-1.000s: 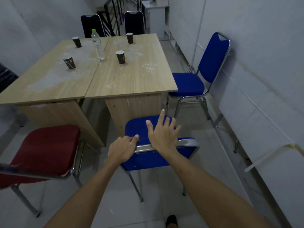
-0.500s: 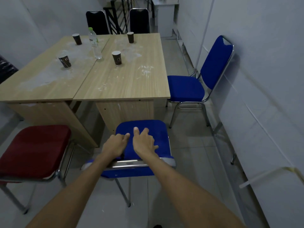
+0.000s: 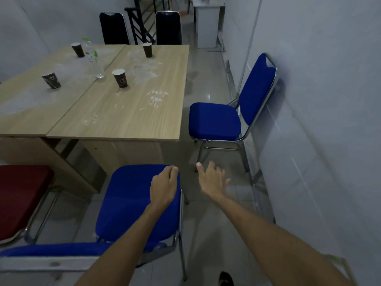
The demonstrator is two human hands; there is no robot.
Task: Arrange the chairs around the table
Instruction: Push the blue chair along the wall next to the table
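Observation:
Two wooden tables (image 3: 132, 120) stand pushed together. A blue chair (image 3: 132, 205) faces their near end, its backrest (image 3: 51, 251) low at the bottom left. My left hand (image 3: 164, 186) hovers over the seat's right front corner with fingers curled and nothing in it. To the right of that chair, my right hand (image 3: 212, 179) is spread open above the floor. A second blue chair (image 3: 214, 120) stands at the table's right side, its back against the wall. A red chair (image 3: 20, 199) is at the left. Two black chairs (image 3: 114, 27) (image 3: 168, 27) stand at the far end.
Several paper cups (image 3: 120, 78) and a plastic water bottle (image 3: 92, 56) stand on the tabletops. A white wall (image 3: 309, 120) closes the right side, leaving a narrow tiled aisle. A white cabinet (image 3: 208, 21) and a stair railing (image 3: 142, 21) are at the back.
Both hands have come off the near blue chair's backrest. The right hand has swung out to the right of the seat. The view has moved forward, over the chair.

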